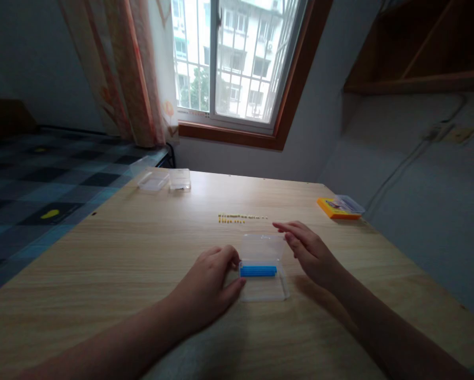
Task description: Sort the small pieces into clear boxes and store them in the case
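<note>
A clear plastic box [263,294] lies with its lid [260,247] folded back on the far side. Inside, along the upper part of the box, rests a bundle of blue sticks [258,271]. My left hand [216,277] grips the box's left edge between thumb and curled fingers. My right hand [305,247] hovers by the lid's right edge, fingers stretched out and nothing visible in them. Beyond the lid, small yellowish pieces [240,216] lie in two rows; they are too small to name.
Clear plastic cases [180,179] stand at the table's far left corner. An orange-yellow box [338,207] with a clear case on it sits near the right edge. The wooden table [142,253] borders a checkered bed [74,179] on the left and a wall on the right.
</note>
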`<state>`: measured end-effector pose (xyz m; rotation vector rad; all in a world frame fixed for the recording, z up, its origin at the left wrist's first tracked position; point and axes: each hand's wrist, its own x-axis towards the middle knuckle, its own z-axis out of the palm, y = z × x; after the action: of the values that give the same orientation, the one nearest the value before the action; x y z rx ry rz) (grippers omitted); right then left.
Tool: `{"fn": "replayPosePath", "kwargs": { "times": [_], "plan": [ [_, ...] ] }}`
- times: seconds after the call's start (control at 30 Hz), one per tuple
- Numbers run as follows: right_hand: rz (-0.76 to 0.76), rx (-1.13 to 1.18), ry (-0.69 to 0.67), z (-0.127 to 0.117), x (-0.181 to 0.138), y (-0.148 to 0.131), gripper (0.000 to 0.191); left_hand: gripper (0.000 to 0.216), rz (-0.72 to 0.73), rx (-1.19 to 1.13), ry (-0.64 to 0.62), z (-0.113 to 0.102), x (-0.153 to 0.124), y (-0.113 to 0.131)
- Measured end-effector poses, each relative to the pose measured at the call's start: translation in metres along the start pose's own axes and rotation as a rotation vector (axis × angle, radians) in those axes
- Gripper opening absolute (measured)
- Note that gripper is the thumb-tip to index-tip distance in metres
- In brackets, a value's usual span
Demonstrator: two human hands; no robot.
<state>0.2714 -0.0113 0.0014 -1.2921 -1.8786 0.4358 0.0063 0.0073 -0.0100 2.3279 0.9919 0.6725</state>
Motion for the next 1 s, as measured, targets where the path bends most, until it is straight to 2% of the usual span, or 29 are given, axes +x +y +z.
{"fn": "replayPosePath", "kwargs": {
  "times": [0.2,0.3,0.37,0.43,0.7,0.9,1.0],
  "plan": [
    [0.034,0.153,-0.045,0.008,0.001,0.001,0.039,0.020,-0.030,-0.014,0.006,0.002,0.001,-0.005],
    [0.050,0.200,-0.097,0.004,0.003,-0.002,0.037,0.040,-0.013,-0.025,0.006,0.003,0.001,-0.009],
    [0.052,0.245,-0.173,-0.002,0.004,-0.003,0.035,0.053,0.001,-0.023,0.009,0.003,0.001,-0.011],
    [0.044,0.285,-0.264,-0.008,0.005,-0.004,0.031,0.057,0.007,-0.011,0.008,0.003,0.001,-0.012],
    [0.036,0.292,-0.615,-0.022,0.006,-0.010,0.034,0.046,0.011,0.022,-0.046,-0.005,0.000,-0.008],
    [0.056,0.271,-0.625,-0.019,0.001,-0.013,0.040,0.059,0.009,-0.174,-0.171,-0.018,-0.003,-0.010],
    [0.035,0.238,-0.613,-0.015,-0.001,-0.014,0.040,0.048,0.009,-0.282,-0.215,-0.017,-0.003,-0.012]
  ]
}}
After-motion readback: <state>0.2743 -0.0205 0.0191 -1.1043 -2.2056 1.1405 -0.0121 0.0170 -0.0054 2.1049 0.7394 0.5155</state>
